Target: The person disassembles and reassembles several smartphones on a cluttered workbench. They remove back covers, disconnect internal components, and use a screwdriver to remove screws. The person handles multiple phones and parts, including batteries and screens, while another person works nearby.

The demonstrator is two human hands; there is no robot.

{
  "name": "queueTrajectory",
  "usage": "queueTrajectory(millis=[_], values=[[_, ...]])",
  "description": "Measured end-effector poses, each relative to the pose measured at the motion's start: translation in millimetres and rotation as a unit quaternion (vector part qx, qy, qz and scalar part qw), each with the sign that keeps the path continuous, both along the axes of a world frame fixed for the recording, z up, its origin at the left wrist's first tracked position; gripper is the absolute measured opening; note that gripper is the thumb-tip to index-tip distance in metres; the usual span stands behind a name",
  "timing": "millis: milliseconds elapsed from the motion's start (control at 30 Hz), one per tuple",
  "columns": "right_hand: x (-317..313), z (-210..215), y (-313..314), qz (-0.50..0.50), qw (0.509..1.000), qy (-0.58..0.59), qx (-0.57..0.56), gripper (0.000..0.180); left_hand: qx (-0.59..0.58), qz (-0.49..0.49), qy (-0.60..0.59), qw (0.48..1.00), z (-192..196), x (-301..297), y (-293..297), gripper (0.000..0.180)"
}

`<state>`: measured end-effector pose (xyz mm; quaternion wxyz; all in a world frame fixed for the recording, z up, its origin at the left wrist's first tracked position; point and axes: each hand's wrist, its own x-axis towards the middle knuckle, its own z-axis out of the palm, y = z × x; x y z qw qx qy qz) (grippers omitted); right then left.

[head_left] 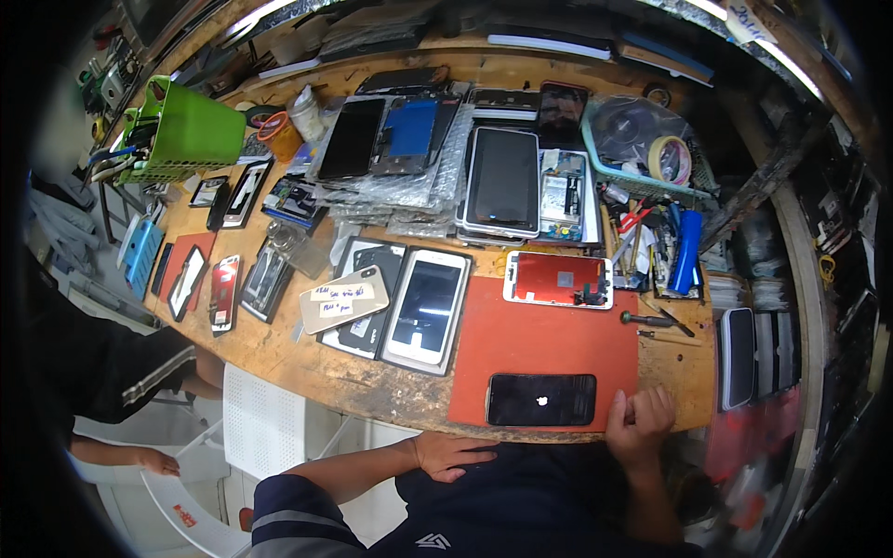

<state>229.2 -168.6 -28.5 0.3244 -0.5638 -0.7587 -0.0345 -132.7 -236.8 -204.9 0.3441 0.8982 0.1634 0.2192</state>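
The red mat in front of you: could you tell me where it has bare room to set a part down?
The red mat is bare across its middle, between the red-backed screen panel at its top edge and the black phone near its front edge. The right hand rests at its front right corner. Left of it, phones lie crowded.

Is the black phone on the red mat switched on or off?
On: the black phone shows a small white logo glowing on its dark screen.

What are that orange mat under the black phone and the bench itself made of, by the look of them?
The orange mat looks like soft rubber or silicone: matte, evenly coloured, lying flat without glare. The bench appears to be bare wood, with visible grain, scuffs and dark stains. The black phone has a glossy front, likely glass. The right hand rests beside it.
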Motion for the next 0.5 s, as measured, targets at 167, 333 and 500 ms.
queueTrajectory(millis=[167, 333, 500], values=[[1, -2, 1, -0.005, 1.0, -0.001, 0.003, 0.036, -0.025, -0.052, 0.005, 0.998, -5, 13, 17, 0.069], [0, -7, 0, -0.014, 1.0, 0.004, 0.006, 0.038, -0.068, -0.012, 0.038, 0.997, -1, -4, -1, 0.064], [0, -10, -3, -0.025, 1.0, 0.003, 0.006, 0.038, 0.026, 0.108, 0.074, 0.991, 26, -25, -28, 0.053]])
